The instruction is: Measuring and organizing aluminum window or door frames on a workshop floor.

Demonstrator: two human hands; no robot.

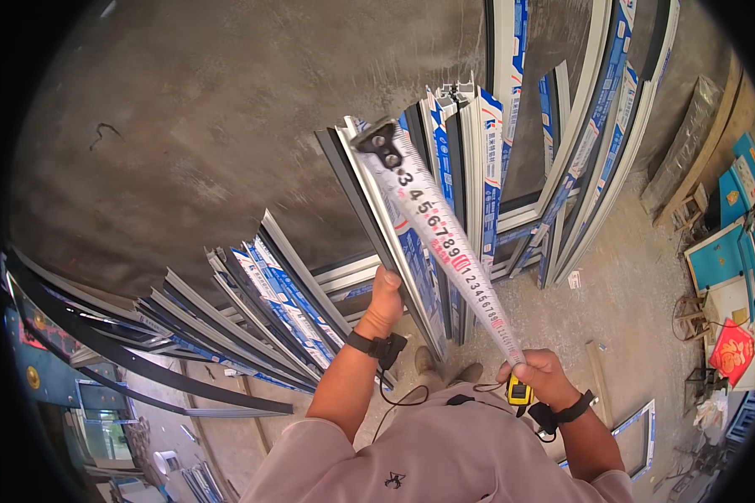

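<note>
My right hand (544, 377) is closed at the mouth of a yellow and black tape measure (519, 391), holding its case and the blade. The white blade (449, 243) runs out stiff, up and to the left. Its black end hook (379, 144) is near the top end of a dark grey and white metal profile (369, 210); I cannot tell whether they touch. My left hand (383, 303) grips this profile partway down, with the thumb showing and the fingers hidden behind it. The profile stands upright and carries blue and white film on one side.
More film-covered profiles (492, 159) lean against the grey wall (184, 101) ahead and to the right. Shorter profiles (285, 293) stand in a row at left, beside a long curved black strip (143, 360). Teal boards (720, 261) and a red paper (732, 352) are at far right.
</note>
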